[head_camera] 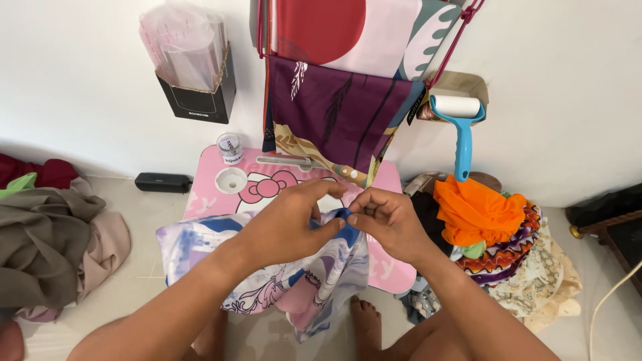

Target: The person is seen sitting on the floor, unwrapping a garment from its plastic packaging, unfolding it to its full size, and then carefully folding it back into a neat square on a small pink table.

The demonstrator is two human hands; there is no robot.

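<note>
Head view: both forearms reach forward over bare feet (364, 319). Left hand (291, 217) and right hand (388, 220) meet fingertip to fingertip, each pinched closed on the upper edge of a thin, soft printed cloth in white, blue and pink (294, 274). It drapes across the small pink low table (221, 190) and hangs off the front. Judged light, limp and somewhat slippery; best gripped at hem or corner. Folded orange fabric (478, 210) tops a pile to the right.
</note>
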